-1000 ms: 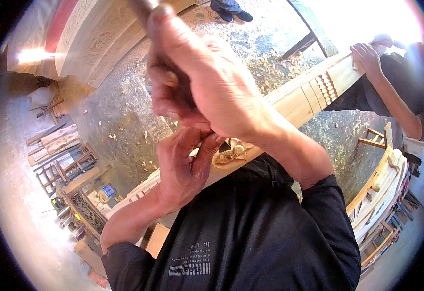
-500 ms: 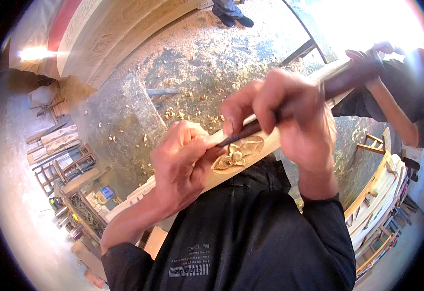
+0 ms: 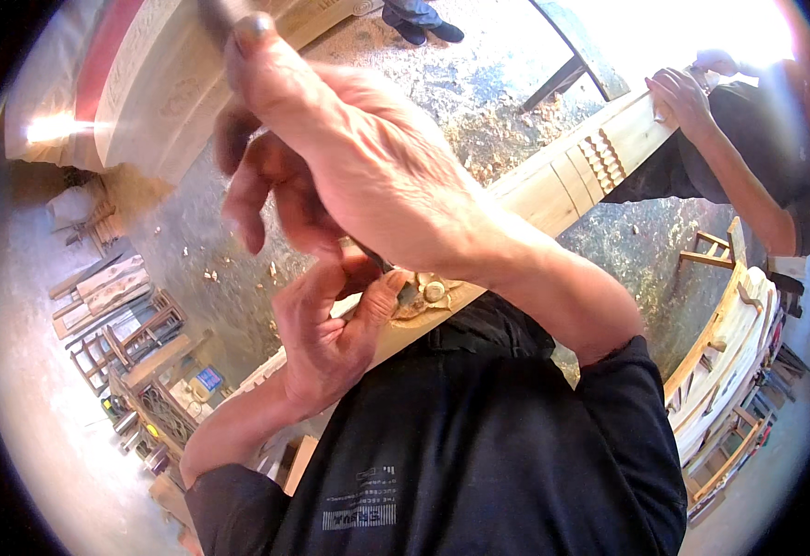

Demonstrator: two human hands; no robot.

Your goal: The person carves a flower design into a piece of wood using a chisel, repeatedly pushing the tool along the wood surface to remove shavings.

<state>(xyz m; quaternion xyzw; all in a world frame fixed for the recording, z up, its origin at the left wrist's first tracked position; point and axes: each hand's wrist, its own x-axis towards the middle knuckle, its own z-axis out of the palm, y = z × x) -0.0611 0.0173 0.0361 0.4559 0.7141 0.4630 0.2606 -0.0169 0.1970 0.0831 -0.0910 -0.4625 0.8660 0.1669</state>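
Observation:
A long pale wooden beam [image 3: 539, 199] runs slantwise in front of my body. On its face is a carved flower with leaves [image 3: 435, 293], partly covered by my fingers. My left hand [image 3: 331, 320] is closed low on a carving chisel, thumb and fingers pinching its dark blade beside the flower. My right hand [image 3: 377, 171] is wrapped round the chisel's handle [image 3: 223, 13] higher up, thumb along it, with the handle slanting to the upper left. Most of the chisel is hidden behind my right hand.
Another person's hand [image 3: 683, 97] rests at the beam's far right end, near carved ridges [image 3: 601, 159]. Wood shavings litter the floor [image 3: 488, 120]. Stacked boards [image 3: 108, 278] and a small frame [image 3: 150, 320] stand left; a long wooden piece [image 3: 715, 357] curves at right.
My right hand has swung from the right over to the upper left, turning the chisel's handle that way. My left hand still pinches the blade, slightly lower and further left.

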